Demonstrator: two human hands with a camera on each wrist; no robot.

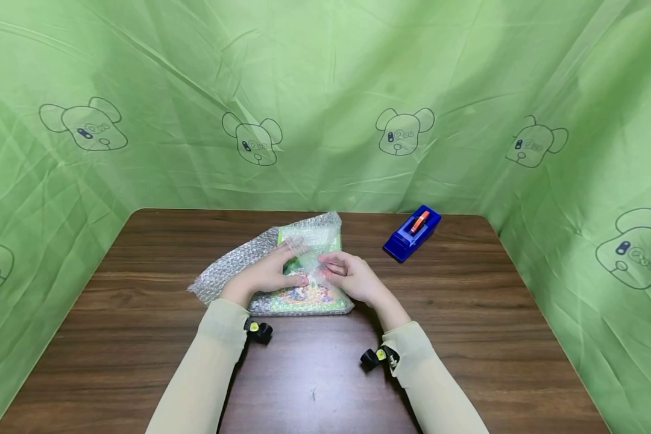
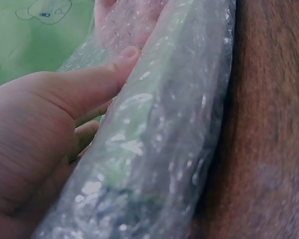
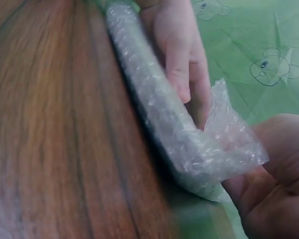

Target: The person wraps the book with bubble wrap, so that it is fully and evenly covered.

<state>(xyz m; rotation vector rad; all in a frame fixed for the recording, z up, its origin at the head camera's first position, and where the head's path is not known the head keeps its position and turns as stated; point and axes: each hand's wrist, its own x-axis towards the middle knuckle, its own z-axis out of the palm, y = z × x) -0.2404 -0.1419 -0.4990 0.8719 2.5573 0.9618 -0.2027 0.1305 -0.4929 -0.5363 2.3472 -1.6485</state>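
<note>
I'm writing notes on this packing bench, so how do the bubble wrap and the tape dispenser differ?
The bubble wrap is clear and flexible; the tape dispenser is blue with an orange part.
The bubble wrap spreads wider; the tape dispenser is smaller.
The bubble wrap has the left hand and right hand on it; the tape dispenser is untouched.
Both rest on the table.

Long, pale cream sleeves (image 1: 192,367); rounded black camera (image 1: 265,333) on each wrist, small yellow patch (image 1: 254,327).
</note>
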